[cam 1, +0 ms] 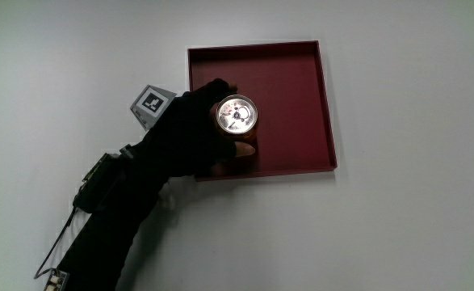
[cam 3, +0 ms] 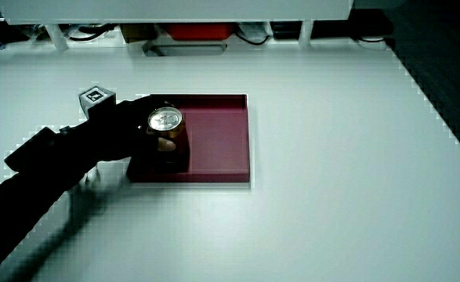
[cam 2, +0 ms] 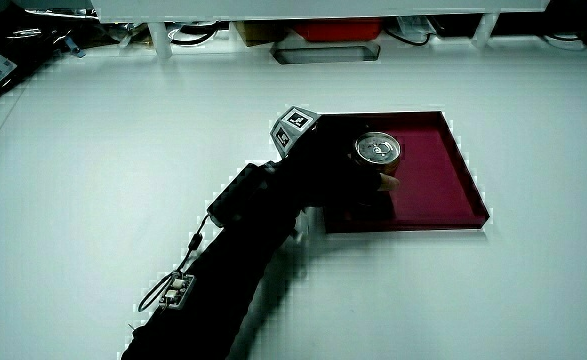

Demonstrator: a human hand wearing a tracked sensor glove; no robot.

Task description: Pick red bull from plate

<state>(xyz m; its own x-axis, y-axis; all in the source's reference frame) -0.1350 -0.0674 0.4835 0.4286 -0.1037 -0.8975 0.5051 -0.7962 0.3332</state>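
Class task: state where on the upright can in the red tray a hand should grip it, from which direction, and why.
Grip the can around its cylindrical side wall, coming in level over the tray's low rim nearest the person, as the hand does. It stands upright, its top a flat lid.

Glove: black, covering the hand (cam 1: 195,133) and running on up the forearm (cam 1: 111,230) as one dark sleeve
Fingertip: one fingertip (cam 1: 243,150) shows uncovered by the glove
Cube: small, pale grey, mounted on the back of the hand (cam 1: 153,105); top face carries a black-and-white square pattern (also visible in both side views (cam 2: 293,128) (cam 3: 96,97))
Wrist unit: a dark boxy block strapped at the wrist (cam 1: 99,182)
Cable: thin dark lead trailing along the forearm (cam 1: 59,238)
Cable end: small pale connector piece (cam 2: 179,287)
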